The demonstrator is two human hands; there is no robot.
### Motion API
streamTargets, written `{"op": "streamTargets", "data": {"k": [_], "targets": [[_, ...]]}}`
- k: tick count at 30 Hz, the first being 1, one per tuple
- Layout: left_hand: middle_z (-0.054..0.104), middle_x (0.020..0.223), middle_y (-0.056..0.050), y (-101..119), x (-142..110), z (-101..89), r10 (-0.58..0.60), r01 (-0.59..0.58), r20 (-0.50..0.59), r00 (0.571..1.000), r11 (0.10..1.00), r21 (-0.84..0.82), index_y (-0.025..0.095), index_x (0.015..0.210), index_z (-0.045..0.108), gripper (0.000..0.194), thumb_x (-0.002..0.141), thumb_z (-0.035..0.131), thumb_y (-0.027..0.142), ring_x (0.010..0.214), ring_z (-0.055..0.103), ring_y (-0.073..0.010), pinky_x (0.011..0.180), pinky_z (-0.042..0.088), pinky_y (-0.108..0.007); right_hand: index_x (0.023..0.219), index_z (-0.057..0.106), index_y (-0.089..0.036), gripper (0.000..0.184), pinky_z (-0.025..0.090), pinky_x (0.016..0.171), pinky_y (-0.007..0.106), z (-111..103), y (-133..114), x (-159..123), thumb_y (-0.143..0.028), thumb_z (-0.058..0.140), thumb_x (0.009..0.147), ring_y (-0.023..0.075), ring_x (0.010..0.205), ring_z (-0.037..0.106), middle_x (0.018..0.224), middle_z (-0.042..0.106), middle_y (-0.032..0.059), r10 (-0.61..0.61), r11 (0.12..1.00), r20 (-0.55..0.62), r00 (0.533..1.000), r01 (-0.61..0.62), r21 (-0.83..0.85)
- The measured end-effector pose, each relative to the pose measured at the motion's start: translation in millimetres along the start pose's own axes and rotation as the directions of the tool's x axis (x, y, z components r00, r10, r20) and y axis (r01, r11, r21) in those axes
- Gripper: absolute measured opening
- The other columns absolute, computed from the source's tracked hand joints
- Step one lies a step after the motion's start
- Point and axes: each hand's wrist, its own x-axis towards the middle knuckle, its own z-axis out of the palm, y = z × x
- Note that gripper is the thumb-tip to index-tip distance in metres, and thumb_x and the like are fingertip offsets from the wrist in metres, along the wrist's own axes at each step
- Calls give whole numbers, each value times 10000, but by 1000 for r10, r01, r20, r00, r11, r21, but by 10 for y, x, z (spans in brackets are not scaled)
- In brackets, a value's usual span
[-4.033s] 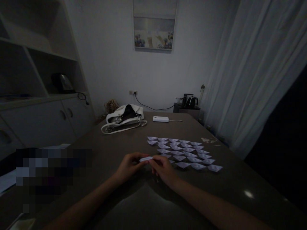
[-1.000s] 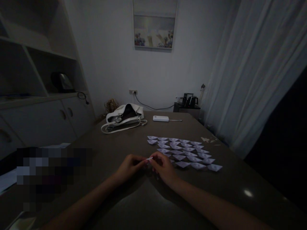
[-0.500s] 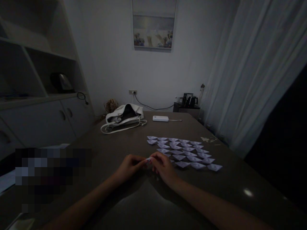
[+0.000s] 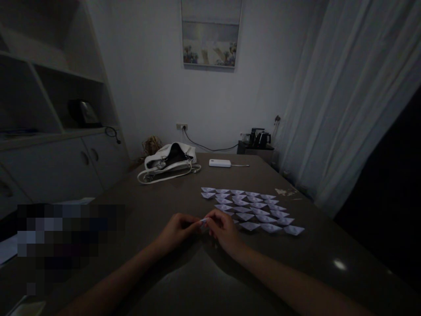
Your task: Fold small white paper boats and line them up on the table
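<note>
Can't read any words, names or numbers here — can see a little dark mark [image 4: 212, 161] on the white gadget [image 4: 221, 163], but too small to read.

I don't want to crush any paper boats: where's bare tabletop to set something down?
Between the white handbag and the left hand; between the white device and the paper boats; and on the near table between the forearms. It's crowded among the boats, beside the right hand.
</note>
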Motion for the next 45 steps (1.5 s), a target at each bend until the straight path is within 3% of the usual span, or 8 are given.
{"op": "streamTargets", "data": {"k": [5, 12, 20, 45], "targets": [[615, 623, -22, -12, -2, 3, 2, -1, 22, 1000, 1000, -28, 84, 766, 715, 412, 848, 503, 428, 581, 498, -126, 531, 353, -191, 782, 565, -159, 182, 301, 366, 161, -2, 33, 1, -328, 530, 841, 64, 413, 452, 601, 536, -29, 26, 999, 14, 1000, -26, 27], [564, 544, -2, -39, 4, 5, -68, 64, -23, 997, 985, -162, 89, 676, 681, 390, 814, 553, 430, 505, 441, -98, 474, 308, -185, 754, 499, -173, 275, 315, 367, 166, 19, -8, -7, -430, 489, 852, 64, 414, 463, 628, 537, -29, 60, 993, 12, 998, -61, 96], [608, 577, -24, -110, -8, 7, -108, 119, 59, 992, 960, -252, 88, 685, 684, 399, 799, 585, 457, 521, 486, -101, 499, 344, -192, 589, 465, -172, 421, 296, 413, 189, 20, 2, -23, -443, 418, 908, 72, 416, 402, 479, 425, -48, 30, 999, 121, 992, -25, -44], [599, 540, -4, -72, -3, -16, -115, 141, 106, 988, 950, -280, 96, 702, 691, 340, 766, 614, 421, 477, 478, -91, 485, 330, -193, 599, 471, -179, 401, 309, 435, 198, 5, -51, -69, -401, 394, 925, 86, 441, 425, 505, 463, -34, 8, 996, 182, 983, 8, -92]]}}
